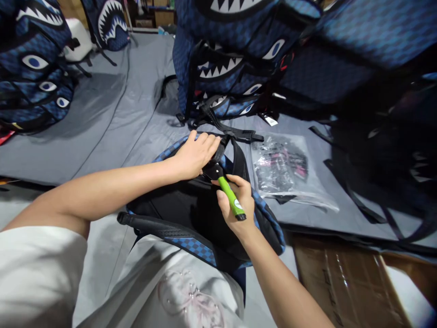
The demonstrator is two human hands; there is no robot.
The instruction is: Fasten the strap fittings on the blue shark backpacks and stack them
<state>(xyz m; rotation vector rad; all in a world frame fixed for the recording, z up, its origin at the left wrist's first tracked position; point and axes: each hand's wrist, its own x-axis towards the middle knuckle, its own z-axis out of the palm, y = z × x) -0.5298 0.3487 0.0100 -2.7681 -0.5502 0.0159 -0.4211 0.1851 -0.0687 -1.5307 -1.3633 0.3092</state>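
Note:
A black and blue-checked backpack [191, 205] lies tilted between my lap and the table edge, its dark inside or back panel facing up. My left hand [196, 155] is closed over its top part, near the black straps, with the fingertips curled down out of sight. In my right hand [241, 200] is a tool with a green handle [229, 193] and a dark head; its exact kind does not show. The tool's head touches or sits close to the backpack's top edge, beside my left fingers. A black webbing strap [239, 157] loops just beyond both hands.
Stacked shark-face backpacks [221, 68] stand at the back, with more backpacks [37, 68] on the left and a dark pile [382, 114] on the right. A clear plastic bag [287, 168] lies on the grey-covered table [105, 123]. A cardboard box [341, 282] stands below the edge at right.

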